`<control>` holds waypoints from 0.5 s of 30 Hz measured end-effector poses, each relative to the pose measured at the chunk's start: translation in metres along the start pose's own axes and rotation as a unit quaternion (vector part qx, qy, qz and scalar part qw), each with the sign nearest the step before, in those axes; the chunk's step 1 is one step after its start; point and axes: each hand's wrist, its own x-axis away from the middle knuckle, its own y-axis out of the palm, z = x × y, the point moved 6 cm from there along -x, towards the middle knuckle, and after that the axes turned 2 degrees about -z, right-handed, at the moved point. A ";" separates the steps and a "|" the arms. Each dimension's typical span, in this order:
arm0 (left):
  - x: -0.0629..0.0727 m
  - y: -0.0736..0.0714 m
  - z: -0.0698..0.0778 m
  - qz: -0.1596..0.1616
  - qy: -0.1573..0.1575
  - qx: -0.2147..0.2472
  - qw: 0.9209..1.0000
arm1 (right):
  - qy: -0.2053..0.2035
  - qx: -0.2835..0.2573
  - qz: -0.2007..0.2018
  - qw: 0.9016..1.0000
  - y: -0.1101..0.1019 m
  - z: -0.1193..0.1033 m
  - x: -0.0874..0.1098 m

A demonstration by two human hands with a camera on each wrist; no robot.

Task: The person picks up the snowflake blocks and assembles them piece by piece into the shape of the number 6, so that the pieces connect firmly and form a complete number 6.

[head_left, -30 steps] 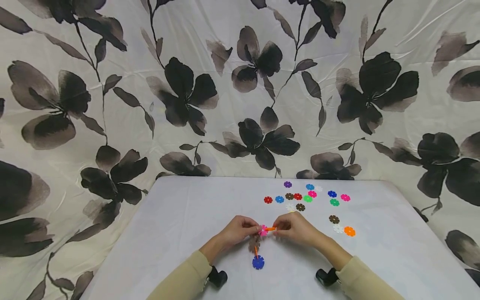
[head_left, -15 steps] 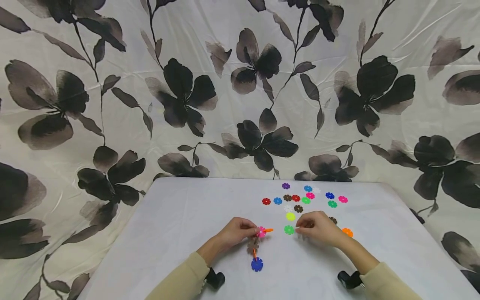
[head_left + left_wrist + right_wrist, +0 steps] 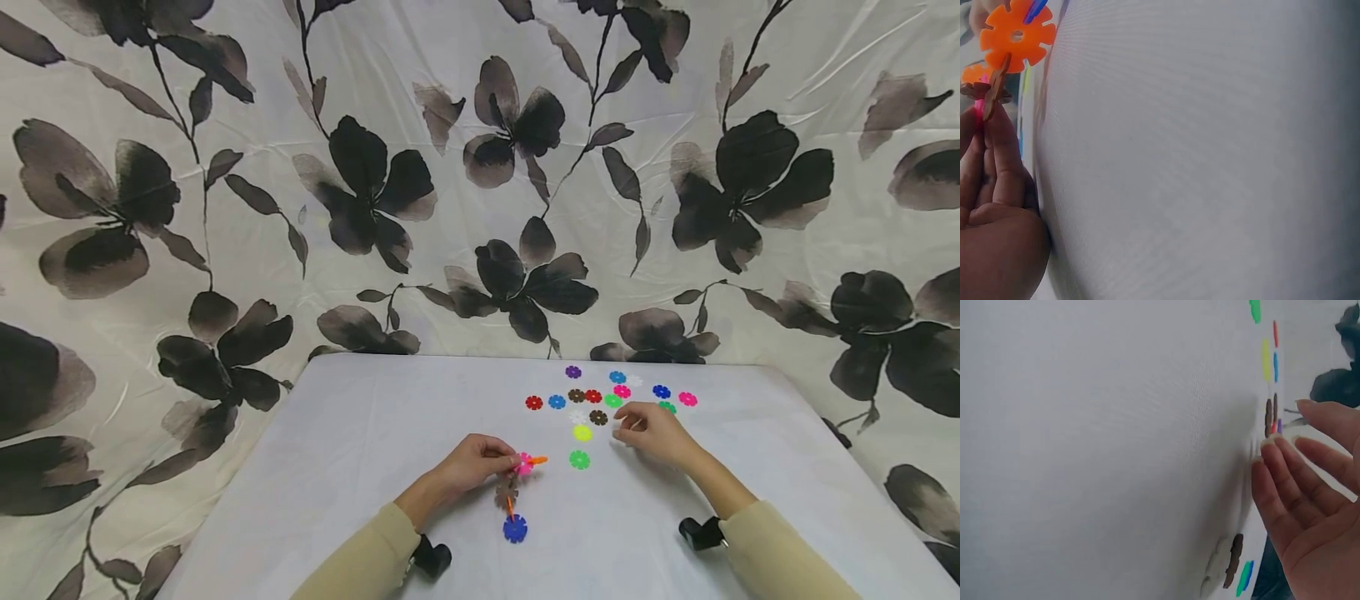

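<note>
My left hand (image 3: 472,462) pinches a pink notched flower disc (image 3: 525,463) between thumb and fingertips. It belongs to a joined chain: an edge-on orange disc (image 3: 538,460) points right from it, and a brown disc (image 3: 506,492), a second orange disc (image 3: 997,39) and a blue disc (image 3: 515,528) hang toward the front. Over the table, my right hand (image 3: 656,433) holds nothing; its fingers are loosely bent, with a gap to the thumb in the right wrist view. Its fingertips are near a loose brown disc (image 3: 597,417) and a yellow disc (image 3: 582,433).
Several loose flower discs lie toward the back right of the white table (image 3: 360,417), among them a red disc (image 3: 533,403) and a purple disc (image 3: 573,372). A green disc (image 3: 579,460) lies between the hands. Flower-patterned cloth (image 3: 450,192) hangs behind.
My right hand has let go of the orange disc at the chain's end, drawn off to the right, then moved farther back over the table. The left hand keeps its pinch, almost still.
</note>
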 end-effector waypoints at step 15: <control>0.001 0.000 0.002 -0.001 -0.002 0.009 1.000 | 0.063 0.042 -0.043 0.996 0.016 0.000 -0.032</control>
